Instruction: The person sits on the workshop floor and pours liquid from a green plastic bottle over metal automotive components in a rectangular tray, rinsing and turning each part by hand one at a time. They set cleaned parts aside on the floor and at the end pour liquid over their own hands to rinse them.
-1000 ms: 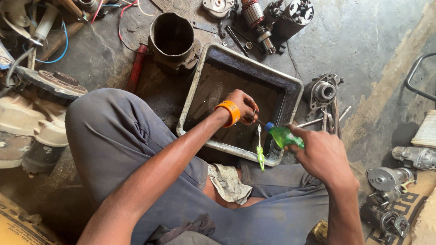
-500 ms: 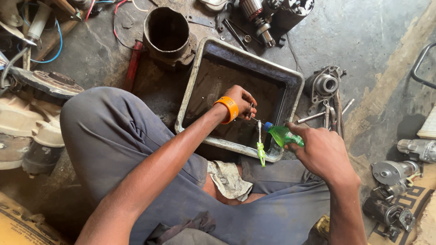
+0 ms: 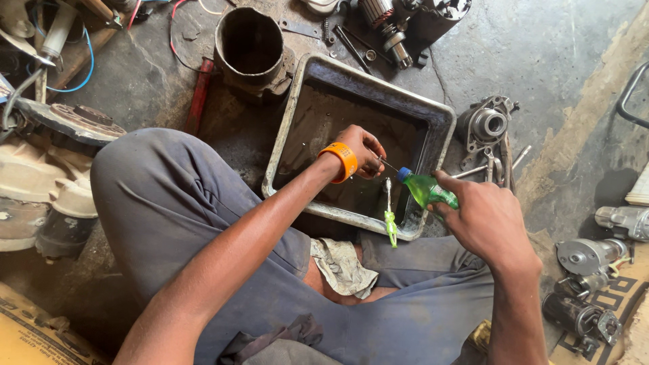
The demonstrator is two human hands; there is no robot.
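My left hand, with an orange wristband, is closed on a small thin metal part over the dirty rectangular metal tray. My right hand grips a small green plastic bottle with a blue cap, tilted toward the left hand above the tray's near right corner. A toothbrush with a green handle rests across the tray's near rim between the two hands.
A dark cylindrical metal housing and a red-handled tool lie left of the tray. A starter end casting, bolts and motor parts sit to the right. My knees in grey trousers and a rag are below the tray.
The view has shifted slightly. My right hand has tipped the green bottle a little closer to my left hand; the left hand stays over the tray.
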